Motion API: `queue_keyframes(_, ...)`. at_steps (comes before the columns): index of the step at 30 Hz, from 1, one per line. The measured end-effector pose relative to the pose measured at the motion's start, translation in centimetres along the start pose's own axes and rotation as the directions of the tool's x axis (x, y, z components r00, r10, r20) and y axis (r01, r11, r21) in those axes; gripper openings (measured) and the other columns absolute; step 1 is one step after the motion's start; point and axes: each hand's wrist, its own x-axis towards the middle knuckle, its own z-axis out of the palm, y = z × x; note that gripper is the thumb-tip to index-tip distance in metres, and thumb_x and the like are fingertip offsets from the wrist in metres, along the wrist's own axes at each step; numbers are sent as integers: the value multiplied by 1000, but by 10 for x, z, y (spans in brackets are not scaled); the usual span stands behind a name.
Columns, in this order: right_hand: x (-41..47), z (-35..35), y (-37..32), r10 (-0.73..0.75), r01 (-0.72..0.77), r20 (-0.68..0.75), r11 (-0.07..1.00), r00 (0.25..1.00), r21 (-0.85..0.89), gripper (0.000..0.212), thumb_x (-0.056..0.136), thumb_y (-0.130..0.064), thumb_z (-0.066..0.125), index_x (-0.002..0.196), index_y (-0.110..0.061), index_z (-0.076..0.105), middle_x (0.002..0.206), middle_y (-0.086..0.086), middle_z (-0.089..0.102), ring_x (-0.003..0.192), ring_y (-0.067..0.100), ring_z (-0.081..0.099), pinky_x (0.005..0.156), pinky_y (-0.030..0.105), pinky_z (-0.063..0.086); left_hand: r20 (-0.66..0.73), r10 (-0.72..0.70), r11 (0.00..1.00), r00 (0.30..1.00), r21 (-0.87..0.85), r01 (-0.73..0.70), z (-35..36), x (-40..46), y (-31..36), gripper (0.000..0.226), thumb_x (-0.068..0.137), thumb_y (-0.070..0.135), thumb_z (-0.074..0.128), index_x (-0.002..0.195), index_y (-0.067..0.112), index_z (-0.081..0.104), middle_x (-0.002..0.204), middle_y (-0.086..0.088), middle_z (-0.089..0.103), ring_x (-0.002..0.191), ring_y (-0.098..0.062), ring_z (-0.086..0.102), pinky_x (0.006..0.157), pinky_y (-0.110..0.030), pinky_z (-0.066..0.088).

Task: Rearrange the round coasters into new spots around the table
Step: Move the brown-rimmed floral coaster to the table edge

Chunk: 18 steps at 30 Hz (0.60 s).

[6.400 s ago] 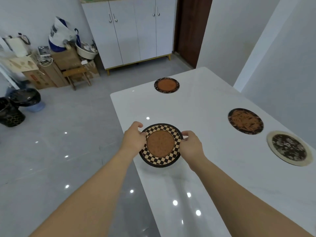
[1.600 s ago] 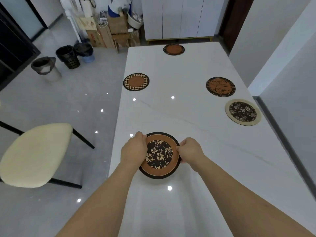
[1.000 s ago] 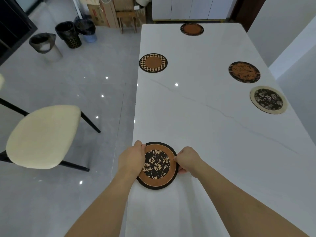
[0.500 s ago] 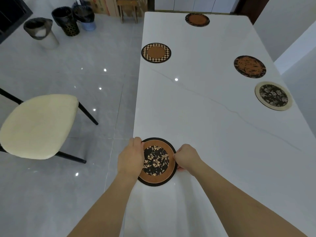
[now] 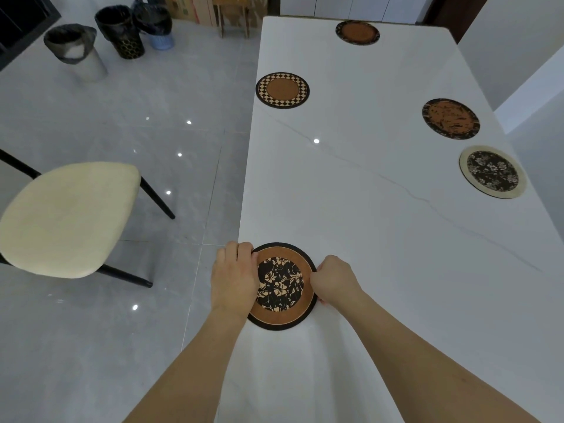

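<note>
A round brown coaster with a black floral centre (image 5: 282, 286) lies near the left edge of the white table (image 5: 381, 224). My left hand (image 5: 235, 276) grips its left rim and my right hand (image 5: 332, 280) pinches its right rim. Farther along the left edge lies a checker-rimmed coaster (image 5: 282, 90). A plain brown coaster with a dark rim (image 5: 357, 32) sits at the far end. On the right side lie a dark-rimmed brown patterned coaster (image 5: 450, 118) and a cream-rimmed floral coaster (image 5: 492, 171).
A cream-seated chair (image 5: 64, 218) with black legs stands on the grey floor left of the table. Three bins (image 5: 122, 32) and boxes stand at the far left. A wall runs close along the table's right side.
The floral coaster has been drawn nearer the table's left edge between both hands. Much earlier both hands held the checker-rimmed coaster, which now lies farther up the left edge.
</note>
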Motion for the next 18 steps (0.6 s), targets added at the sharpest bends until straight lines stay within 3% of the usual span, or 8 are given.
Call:
queue_keyframes(4, 1, 3, 4, -17, 11, -61, 995, 998, -96, 30, 84, -17, 53, 58, -14, 39, 57, 0, 45, 48, 13, 43, 43, 21, 31, 23, 18, 1000, 1000, 13, -18, 0, 0, 0, 13, 94, 20, 56, 97, 9, 61, 90, -10, 59, 76, -23, 52, 61, -35, 50)
queue_keyframes(9, -11, -21, 25, -15, 2, -89, 990, 996, -139, 16, 88, -25, 50, 84, -10, 46, 69, -1, 48, 56, 12, 44, 48, 24, 33, 133, 27, 997, 991, 66, -36, -12, 6, 3, 18, 99, 22, 46, 99, 10, 59, 92, -8, 60, 80, -23, 53, 68, -37, 49)
queue_keyframes(11, -23, -41, 33, -25, 8, -118, 989, 993, -145, 22, 90, -27, 47, 99, -7, 50, 84, 4, 54, 66, 16, 51, 56, 27, 40, 132, 27, 998, 991, 53, -34, -24, 11, 14, 17, 98, 21, 48, 101, 9, 59, 95, -9, 62, 82, -25, 56, 71, -38, 48)
queue_keyframes(13, -37, -62, 37, -64, 42, -151, 989, 987, -141, 37, 93, -29, 46, 121, -5, 49, 113, 10, 58, 96, 25, 59, 74, 30, 44, 114, 62, 998, 992, 13, -64, -40, 15, 32, 18, 96, 18, 54, 106, 6, 61, 100, -11, 64, 87, -28, 59, 75, -41, 49)
queue_keyframes(15, -54, -81, 38, -110, 88, -182, 989, 977, -122, 48, 95, -31, 45, 137, -8, 42, 138, 9, 48, 121, 26, 51, 92, 33, 42, 102, 126, 992, 987, -25, -124, -56, 16, 55, 22, 94, 17, 59, 111, 2, 62, 106, -15, 65, 93, -33, 61, 80, -44, 51)
queue_keyframes(18, -85, -107, 43, -192, 168, -248, 979, 949, -114, 52, 96, -31, 44, 143, -10, 36, 150, 6, 37, 135, 24, 39, 108, 36, 35, 90, 219, 974, 972, -84, -211, -76, 11, 94, 26, 91, 15, 63, 112, -2, 63, 108, -18, 66, 95, -36, 63, 81, -44, 52)
